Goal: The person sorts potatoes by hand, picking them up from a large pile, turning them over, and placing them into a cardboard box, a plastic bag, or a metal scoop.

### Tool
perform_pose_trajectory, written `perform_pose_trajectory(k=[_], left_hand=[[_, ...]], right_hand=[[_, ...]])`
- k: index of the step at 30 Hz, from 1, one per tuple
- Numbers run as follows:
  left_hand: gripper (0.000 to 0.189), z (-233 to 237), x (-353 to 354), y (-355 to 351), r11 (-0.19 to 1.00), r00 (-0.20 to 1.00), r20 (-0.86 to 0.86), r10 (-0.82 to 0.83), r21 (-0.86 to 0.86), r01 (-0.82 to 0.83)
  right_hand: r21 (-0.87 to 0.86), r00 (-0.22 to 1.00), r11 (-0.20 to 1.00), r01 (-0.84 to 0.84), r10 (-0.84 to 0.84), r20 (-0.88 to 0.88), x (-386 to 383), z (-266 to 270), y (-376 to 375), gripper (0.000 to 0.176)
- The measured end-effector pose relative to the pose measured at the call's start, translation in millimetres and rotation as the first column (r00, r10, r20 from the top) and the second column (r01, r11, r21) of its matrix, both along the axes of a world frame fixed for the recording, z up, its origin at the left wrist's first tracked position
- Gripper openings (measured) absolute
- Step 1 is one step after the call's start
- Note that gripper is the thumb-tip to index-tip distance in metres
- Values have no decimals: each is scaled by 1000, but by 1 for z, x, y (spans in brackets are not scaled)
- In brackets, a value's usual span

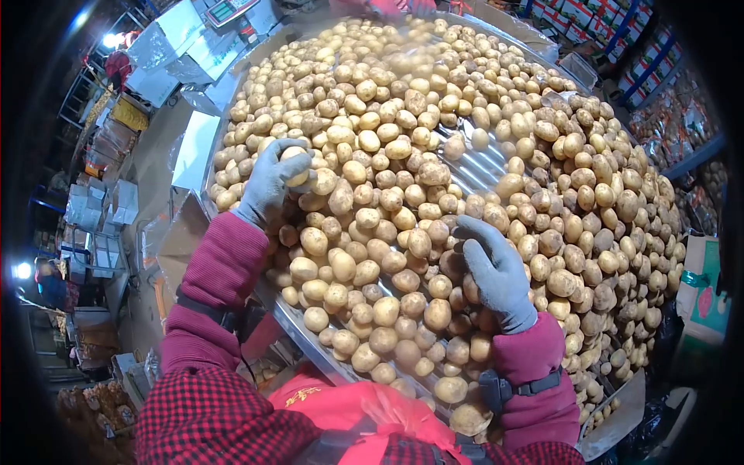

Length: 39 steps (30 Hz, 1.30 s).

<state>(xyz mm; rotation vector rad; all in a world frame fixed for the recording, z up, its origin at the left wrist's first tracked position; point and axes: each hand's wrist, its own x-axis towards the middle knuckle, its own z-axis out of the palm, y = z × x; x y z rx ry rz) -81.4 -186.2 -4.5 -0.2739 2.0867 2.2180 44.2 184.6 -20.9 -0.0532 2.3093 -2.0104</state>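
Note:
A large heap of potatoes [364, 209] covers a metal table, and part of its ribbed metal surface [473, 159] shows among them. At the left side of the heap, my left hand [269, 184] in a grey glove has its fingers curled round a pale potato [297, 179]. On the near right, my right hand [498, 275], also gloved in grey, rests low over the heap with its fingers stretched out and apart. A brownish potato [471, 291] lies beside its palm, partly covered, and the hand does not grip it.
The table's metal edge [306, 341] runs close in front of my body. White boxes [182, 46] and a scale [229, 9] stand at the far left. Another person's red-gloved hands [399, 8] are at the far edge. A green carton [701, 287] stands at the right.

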Motion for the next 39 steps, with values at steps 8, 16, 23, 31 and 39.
perform_pose_trajectory(k=[8, 16, 23, 31, 39], left_hand=[[29, -20, 21, -19, 978, 962, -197, -188, -133, 164], [59, 9, 19, 19, 946, 975, 145, -170, 300, 120], [56, -13, 6, 8, 918, 934, -144, -326, 190, 349], [60, 3, -17, 73, 785, 752, -635, -177, -552, -281], [80, -40, 48, 135, 204, 233, -171, -957, -971, 123]], right_hand=[[-36, 999, 999, 15, -14, 31, 2, 3, -1, 35], [-58, 999, 998, -25, 23, -38, -2, -2, -1, 36], [-13, 1000, 1000, -1, 1, -26, 0, -1, -1, 36], [-57, 999, 998, -17, 14, -46, 1, -6, -1, 35], [-10, 990, 999, -48, 46, -137, -2, -9, -3, 37]])
